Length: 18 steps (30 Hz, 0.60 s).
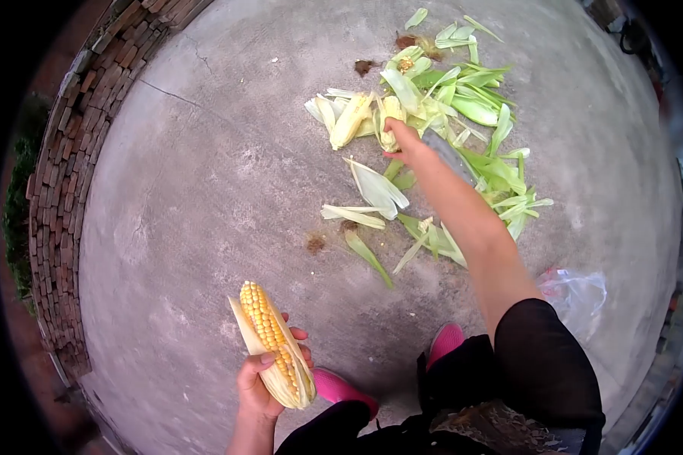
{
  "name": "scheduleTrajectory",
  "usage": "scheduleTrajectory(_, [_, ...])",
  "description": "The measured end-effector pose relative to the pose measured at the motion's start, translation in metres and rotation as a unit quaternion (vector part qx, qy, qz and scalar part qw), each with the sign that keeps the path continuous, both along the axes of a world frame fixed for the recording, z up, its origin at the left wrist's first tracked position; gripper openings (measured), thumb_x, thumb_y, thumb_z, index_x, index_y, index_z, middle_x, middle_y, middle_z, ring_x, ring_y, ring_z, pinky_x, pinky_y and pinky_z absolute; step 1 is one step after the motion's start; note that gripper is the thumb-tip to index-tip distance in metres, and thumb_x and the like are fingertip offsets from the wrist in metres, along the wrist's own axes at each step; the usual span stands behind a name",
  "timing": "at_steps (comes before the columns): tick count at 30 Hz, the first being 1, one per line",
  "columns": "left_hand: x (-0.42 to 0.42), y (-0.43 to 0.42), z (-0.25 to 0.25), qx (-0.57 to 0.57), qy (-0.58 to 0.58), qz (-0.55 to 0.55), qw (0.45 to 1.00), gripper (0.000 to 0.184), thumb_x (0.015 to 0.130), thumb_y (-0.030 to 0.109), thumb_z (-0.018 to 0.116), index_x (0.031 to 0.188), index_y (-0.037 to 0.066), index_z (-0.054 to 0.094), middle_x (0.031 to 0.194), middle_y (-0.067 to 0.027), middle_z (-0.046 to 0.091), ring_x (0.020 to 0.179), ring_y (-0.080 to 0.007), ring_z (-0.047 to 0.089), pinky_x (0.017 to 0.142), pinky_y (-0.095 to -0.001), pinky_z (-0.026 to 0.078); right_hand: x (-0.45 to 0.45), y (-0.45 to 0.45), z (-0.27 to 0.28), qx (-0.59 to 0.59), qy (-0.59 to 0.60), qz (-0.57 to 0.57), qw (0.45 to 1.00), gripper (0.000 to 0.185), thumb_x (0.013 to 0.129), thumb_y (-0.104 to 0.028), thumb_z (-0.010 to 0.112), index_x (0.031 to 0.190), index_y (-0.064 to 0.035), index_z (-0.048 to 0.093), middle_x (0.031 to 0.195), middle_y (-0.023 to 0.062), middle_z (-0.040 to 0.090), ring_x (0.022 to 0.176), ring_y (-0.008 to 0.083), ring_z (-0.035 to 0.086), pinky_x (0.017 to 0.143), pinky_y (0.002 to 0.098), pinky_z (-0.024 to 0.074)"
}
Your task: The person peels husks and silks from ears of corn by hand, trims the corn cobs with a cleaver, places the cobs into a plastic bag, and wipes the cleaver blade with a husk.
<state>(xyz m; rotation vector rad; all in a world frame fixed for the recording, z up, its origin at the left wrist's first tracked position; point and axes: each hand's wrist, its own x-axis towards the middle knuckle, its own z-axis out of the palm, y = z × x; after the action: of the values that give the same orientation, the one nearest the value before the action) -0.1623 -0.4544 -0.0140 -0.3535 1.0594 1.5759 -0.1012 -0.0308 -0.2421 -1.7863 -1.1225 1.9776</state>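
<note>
At the lower left, my left hand (269, 371) is closed around an ear of corn (267, 330), its yellow kernels showing between pale husk leaves. My right arm stretches forward over the ground, and my right hand (402, 142) is at another corn ear (389, 121) in pale husk, its fingers along the ear's lower end. Just left of that lies one more pale ear (349, 123). Green and pale husks (474, 106) are heaped to the right of and beyond my right hand. A grey flat object (446, 154) shows partly behind my right forearm.
Loose husk leaves (376, 186) and brown corn silk (315, 243) lie on the concrete ground (190, 227). A thin plastic bag (577, 296) is at the right. Stacked bricks (68, 197) line the left edge. Pink shoes (341, 388) are below.
</note>
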Motion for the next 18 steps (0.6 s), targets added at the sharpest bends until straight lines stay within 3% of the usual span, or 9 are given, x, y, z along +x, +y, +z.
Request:
scheduleTrajectory(3, [-0.024,0.024,-0.017,0.109,0.032,-0.053,0.992,0.074,0.068,0.019,0.058,0.134,0.002,0.030,0.100,-0.0220,0.057,0.083,-0.0294,0.063,0.071,-0.0407,0.055,0.044,-0.029,0.096,-0.073,0.246,0.075,0.964,0.055,0.068,-0.017,0.056,0.119,-0.0001,0.046,0.107,0.0139,0.057,0.085,0.0286,0.060,0.075,0.0379,0.0548])
scheduleTrajectory(4, [-0.033,0.034,-0.023,0.180,0.037,-0.060,0.981,0.071,0.070,0.018,0.059,0.134,0.001,0.030,0.098,-0.0215,0.058,0.082,-0.0291,0.063,0.069,-0.0400,0.055,0.057,-0.048,0.122,0.021,0.271,0.131,0.953,0.050,0.066,-0.016,0.056,0.114,-0.0002,0.048,0.103,0.0120,0.056,0.084,0.0242,0.059,0.072,0.0354,0.0535])
scheduleTrajectory(6, [-0.046,0.076,-0.038,0.069,0.236,-0.152,0.957,0.064,0.075,0.018,0.061,0.130,0.001,0.034,0.094,-0.0198,0.059,0.080,-0.0271,0.063,0.068,-0.0392,0.056,0.062,-0.085,0.132,0.328,0.214,0.140,0.909,0.047,0.064,-0.014,0.057,0.109,-0.0004,0.050,0.099,0.0096,0.056,0.080,0.0188,0.057,0.062,0.0296,0.0486])
scheduleTrajectory(8, [-0.057,0.116,-0.079,-0.176,0.528,-0.287,0.779,0.059,0.077,0.018,0.065,0.126,0.002,0.037,0.096,-0.0190,0.059,0.081,-0.0253,0.063,0.067,-0.0374,0.057,0.064,-0.108,0.136,0.206,0.086,0.248,0.943,0.048,0.064,-0.013,0.057,0.110,-0.0007,0.050,0.097,0.0082,0.056,0.077,0.0166,0.055,0.058,0.0283,0.0446])
scheduleTrajectory(9, [-0.062,0.120,-0.086,-0.104,0.322,-0.145,0.930,0.054,0.079,0.018,0.063,0.125,0.001,0.039,0.097,-0.0189,0.059,0.081,-0.0256,0.063,0.069,-0.0366,0.058,0.061,-0.107,0.143,0.108,-0.043,0.341,0.933,0.049,0.063,-0.013,0.058,0.110,-0.0009,0.050,0.096,0.0067,0.055,0.074,0.0144,0.052,0.054,0.0271,0.0407])
scheduleTrajectory(10, [-0.071,0.128,-0.086,-0.010,0.093,0.002,0.996,0.050,0.080,0.018,0.061,0.123,0.001,0.041,0.098,-0.0188,0.059,0.082,-0.0259,0.063,0.071,-0.0359,0.058,0.062,-0.109,0.152,0.125,-0.040,0.342,0.931,0.049,0.063,-0.013,0.058,0.110,-0.0009,0.050,0.096,0.0067,0.055,0.074,0.0144,0.052,0.054,0.0271,0.0407])
scheduleTrajectory(14, [-0.058,0.114,-0.047,0.072,0.274,-0.104,0.953,0.050,0.082,0.025,0.056,0.124,0.001,0.042,0.104,-0.0216,0.057,0.095,-0.0293,0.061,0.083,-0.0399,0.054,0.083,-0.166,0.165,0.061,0.256,0.167,0.950,0.056,0.067,-0.010,0.054,0.121,-0.0006,0.045,0.092,0.0068,0.056,0.076,0.0165,0.053,0.056,0.0297,0.0427])
scheduleTrajectory(16, [-0.059,0.118,-0.040,0.251,0.084,-0.043,0.963,0.059,0.082,0.032,0.050,0.128,-0.002,0.038,0.113,-0.0252,0.054,0.101,-0.0361,0.058,0.093,-0.0455,0.048,0.079,-0.171,0.178,0.049,0.327,0.123,0.936,0.057,0.069,-0.011,0.053,0.124,-0.0002,0.044,0.094,0.0077,0.057,0.078,0.0180,0.055,0.058,0.0299,0.0446])
scheduleTrajectory(18, [-0.040,0.125,-0.029,0.250,0.113,-0.015,0.962,0.065,0.080,0.037,0.047,0.129,-0.004,0.037,0.115,-0.0279,0.053,0.107,-0.0381,0.056,0.098,-0.0445,0.045,0.082,-0.171,0.195,-0.136,0.423,0.159,0.881,0.061,0.071,-0.015,0.051,0.128,0.0004,0.042,0.099,0.0109,0.059,0.083,0.0214,0.057,0.063,0.0315,0.0478])
